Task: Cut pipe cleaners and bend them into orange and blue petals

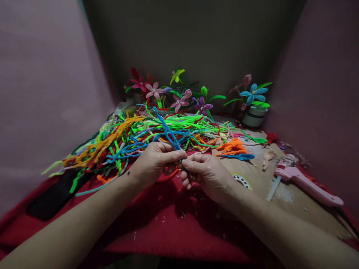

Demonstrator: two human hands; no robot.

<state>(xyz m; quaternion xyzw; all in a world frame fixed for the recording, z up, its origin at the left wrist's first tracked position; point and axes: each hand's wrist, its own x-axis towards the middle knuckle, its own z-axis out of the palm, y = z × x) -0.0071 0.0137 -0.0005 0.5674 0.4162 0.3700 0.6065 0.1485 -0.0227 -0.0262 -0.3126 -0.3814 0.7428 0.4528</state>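
A blue pipe cleaner (167, 129), bent into long strands, rises up and to the left from between my hands. My left hand (158, 157) pinches it near its lower end. Right beside it, my right hand (203, 170) has thumb and forefinger pressed together at the same lower end, the fingertips of both hands nearly touching. The very end of the blue piece is hidden by my fingers. Behind my hands spreads a heap of loose pipe cleaners (179, 123) in green, blue, orange and red.
Pipe-cleaner flowers (179, 102) line the back, some by a small jar (254, 116). On the right, a pink glue gun (308, 183), a tape roll (241, 181) and orange folded pieces (233, 147) lie on a brown board (260, 209). A black flat object (52, 200) lies left on red cloth (168, 228).
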